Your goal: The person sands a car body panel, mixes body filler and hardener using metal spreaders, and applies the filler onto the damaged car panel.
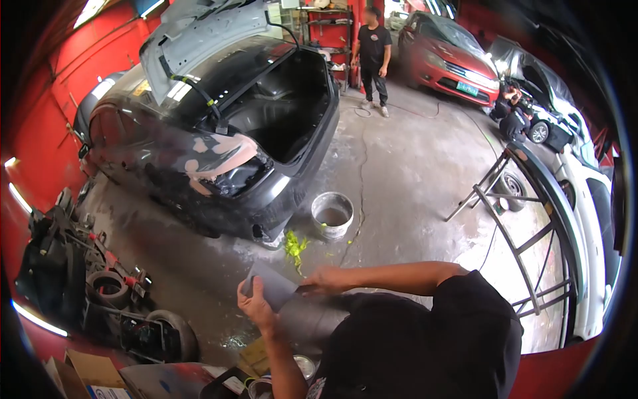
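My left hand (pixel 256 304) holds a flat grey sheet (pixel 271 284), with the thumb on its face. On the sheet's right side, my right hand (pixel 323 279) is closed round a thin dark object that is blurred and partly hidden by the fingers. Past my hands stands a black car (pixel 279 193) with its trunk open and pinkish filler patches (pixel 229 156) on the rear corner. A white bucket (pixel 332 217) sits on the floor behind the car, and yellow-green material (pixel 295 247) lies near it.
Tires (pixel 108 288) and car parts lie at the left. Boxes (pixel 96 372) are at the lower left. A metal stand (pixel 515 246) holds a panel at the right. A person (pixel 373 56) stands near a red car (pixel 452 60); another person (pixel 514 120) crouches by a wheel.
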The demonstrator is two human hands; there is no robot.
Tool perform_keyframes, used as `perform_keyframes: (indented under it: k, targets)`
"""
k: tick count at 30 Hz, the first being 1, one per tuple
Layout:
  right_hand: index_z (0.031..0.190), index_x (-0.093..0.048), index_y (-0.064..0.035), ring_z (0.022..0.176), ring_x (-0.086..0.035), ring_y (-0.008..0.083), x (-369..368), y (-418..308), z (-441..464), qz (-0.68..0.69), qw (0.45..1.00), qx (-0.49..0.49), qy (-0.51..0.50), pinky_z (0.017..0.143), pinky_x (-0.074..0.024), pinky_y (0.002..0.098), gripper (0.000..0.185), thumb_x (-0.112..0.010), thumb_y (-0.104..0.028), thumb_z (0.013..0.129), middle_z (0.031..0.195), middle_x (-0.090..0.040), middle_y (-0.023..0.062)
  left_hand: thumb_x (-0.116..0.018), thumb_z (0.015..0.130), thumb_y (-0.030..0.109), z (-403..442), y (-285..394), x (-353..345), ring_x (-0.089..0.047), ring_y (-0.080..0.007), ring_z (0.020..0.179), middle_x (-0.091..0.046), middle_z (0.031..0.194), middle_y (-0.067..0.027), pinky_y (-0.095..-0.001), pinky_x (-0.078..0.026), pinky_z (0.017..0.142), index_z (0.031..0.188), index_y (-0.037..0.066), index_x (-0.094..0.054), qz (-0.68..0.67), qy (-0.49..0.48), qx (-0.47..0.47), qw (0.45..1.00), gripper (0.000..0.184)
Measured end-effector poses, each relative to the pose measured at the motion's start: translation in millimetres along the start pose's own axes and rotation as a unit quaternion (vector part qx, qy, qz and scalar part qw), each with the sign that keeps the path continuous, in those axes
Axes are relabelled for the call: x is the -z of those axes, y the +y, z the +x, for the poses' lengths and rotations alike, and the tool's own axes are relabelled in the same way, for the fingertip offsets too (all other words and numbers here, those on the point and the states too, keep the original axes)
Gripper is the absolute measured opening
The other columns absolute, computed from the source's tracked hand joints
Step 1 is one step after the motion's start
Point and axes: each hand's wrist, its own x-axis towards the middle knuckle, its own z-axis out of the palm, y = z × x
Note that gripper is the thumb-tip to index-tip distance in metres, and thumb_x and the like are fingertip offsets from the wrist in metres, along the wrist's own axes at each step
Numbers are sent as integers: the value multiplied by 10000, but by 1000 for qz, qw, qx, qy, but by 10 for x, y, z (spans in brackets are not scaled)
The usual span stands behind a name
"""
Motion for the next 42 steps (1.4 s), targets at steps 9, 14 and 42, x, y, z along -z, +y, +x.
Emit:
perform_keyframes:
  k: [9,14,42]
  targets:
    - [1228,-642,-107,1162,-597,316,308,69,32,-283,930,95,213,892,-519,443,329,-618,-225,922,1248,-602,106,-638,1020,139,-671,-145,-164,-688,-249,1100,-695,1250,-161,-390,-558,973,1386,-37,-603,-77,-132,161,975,407]
    - [1292,-628,-99,1228,-550,318,441,333,-281,-370,894,106,227,975,-487,443,439,-642,-178,860,1343,-566,121,-627,1025,124,-776,-304,-802,-686,-245,1092,-686,1260,-159,-370,-565,955,1378,-43,-606,-28,-103,111,988,391]
    - [1537,-473,-93,1316,-549,189,997,1089,-1917,519,733,-83,432,1092,-450,401,515,-566,-301,1075,1414,-612,66,-677,965,113,-496,-697,-2649,-677,-261,1106,-684,1235,-173,-391,-540,977,1359,-64,-604,44,-343,219,912,438]
